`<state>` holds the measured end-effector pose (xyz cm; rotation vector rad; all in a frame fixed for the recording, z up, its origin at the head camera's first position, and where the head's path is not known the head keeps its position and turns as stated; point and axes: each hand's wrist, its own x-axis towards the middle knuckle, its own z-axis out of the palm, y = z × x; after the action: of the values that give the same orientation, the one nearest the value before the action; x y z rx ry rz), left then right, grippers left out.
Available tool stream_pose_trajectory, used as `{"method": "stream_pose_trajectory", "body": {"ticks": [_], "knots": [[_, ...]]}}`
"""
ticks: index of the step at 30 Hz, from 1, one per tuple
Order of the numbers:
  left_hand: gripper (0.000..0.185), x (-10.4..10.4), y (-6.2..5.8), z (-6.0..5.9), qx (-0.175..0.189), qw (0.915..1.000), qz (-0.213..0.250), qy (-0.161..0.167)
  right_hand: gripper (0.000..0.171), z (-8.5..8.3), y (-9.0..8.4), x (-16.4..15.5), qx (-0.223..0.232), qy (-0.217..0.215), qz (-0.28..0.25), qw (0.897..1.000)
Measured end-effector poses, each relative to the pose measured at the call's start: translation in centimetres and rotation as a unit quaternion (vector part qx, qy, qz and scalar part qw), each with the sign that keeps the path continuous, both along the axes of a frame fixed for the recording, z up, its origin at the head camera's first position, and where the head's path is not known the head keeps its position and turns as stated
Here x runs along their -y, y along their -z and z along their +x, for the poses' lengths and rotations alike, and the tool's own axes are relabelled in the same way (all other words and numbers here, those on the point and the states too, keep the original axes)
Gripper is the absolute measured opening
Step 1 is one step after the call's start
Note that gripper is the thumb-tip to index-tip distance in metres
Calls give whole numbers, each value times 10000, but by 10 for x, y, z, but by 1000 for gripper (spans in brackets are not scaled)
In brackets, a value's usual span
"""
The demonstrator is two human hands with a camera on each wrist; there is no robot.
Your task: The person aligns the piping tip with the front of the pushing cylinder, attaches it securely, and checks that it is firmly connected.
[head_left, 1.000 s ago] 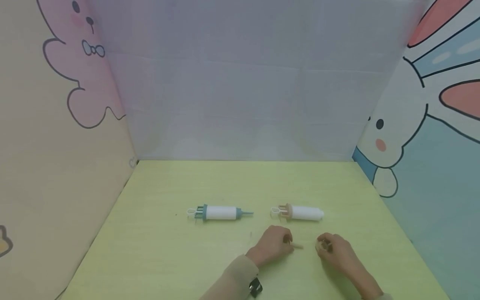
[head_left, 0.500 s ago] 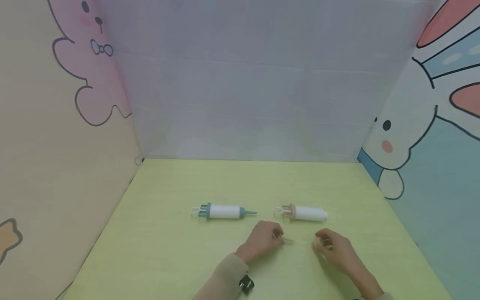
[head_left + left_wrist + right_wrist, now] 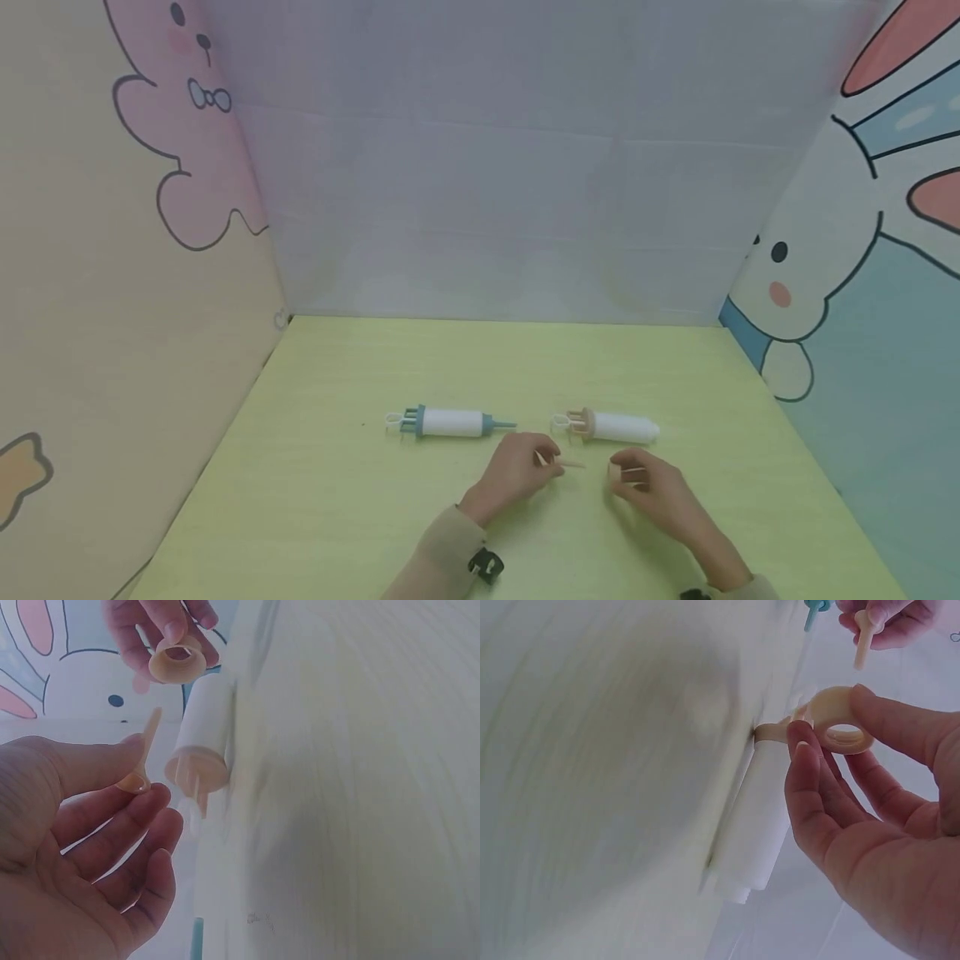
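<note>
My left hand (image 3: 517,471) pinches a small beige nozzle tip (image 3: 142,761) between thumb and fingers; the nozzle tip (image 3: 567,463) points right. My right hand (image 3: 648,487) holds a beige screw ring (image 3: 838,727) between thumb and fingertips; the same ring (image 3: 177,661) shows in the left wrist view. Just beyond both hands lies a white syringe with a beige plunger end (image 3: 609,426), its front end bare. The beige syringe (image 3: 201,739) lies close past the left hand's fingers. A white syringe with blue cap and nozzle (image 3: 448,422) lies to the left.
The yellow-green tabletop (image 3: 337,500) is boxed in by a lilac back panel (image 3: 487,208), a beige cartoon panel on the left (image 3: 112,292) and a blue rabbit panel on the right (image 3: 862,317).
Both hands have moved slightly away from me, toward the beige syringe, still holding the nozzle tip and the ring. The head view has shifted a little.
</note>
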<state>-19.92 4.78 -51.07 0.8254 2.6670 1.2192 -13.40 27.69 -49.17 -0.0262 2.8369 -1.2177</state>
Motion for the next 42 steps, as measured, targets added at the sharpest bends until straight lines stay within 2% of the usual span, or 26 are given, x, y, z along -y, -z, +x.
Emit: {"method": "stream_pose_trajectory", "body": {"ticks": [9, 18, 27, 35, 42], "knots": [[19, 5, 1, 0, 27, 9997, 232, -62, 36, -4, -7, 16, -145, -164, -352, 9991], [18, 6, -6, 1, 150, 9990, 424, 13, 35, -6, -16, 31, -139, -542, -844, 9949], [20, 7, -6, 3, 87, 9988, 467, 111, 33, -10, -14, 42, -244, -848, -905, 9920], [24, 11, -7, 5, 376, 9971, 665, -33, 31, -13, -10, 49, -270, -1003, -1018, 9894], [24, 9, -6, 6, 408, 9950, 892, -207, 31, -15, -7, 48, -378, -1096, -862, 9895]]}}
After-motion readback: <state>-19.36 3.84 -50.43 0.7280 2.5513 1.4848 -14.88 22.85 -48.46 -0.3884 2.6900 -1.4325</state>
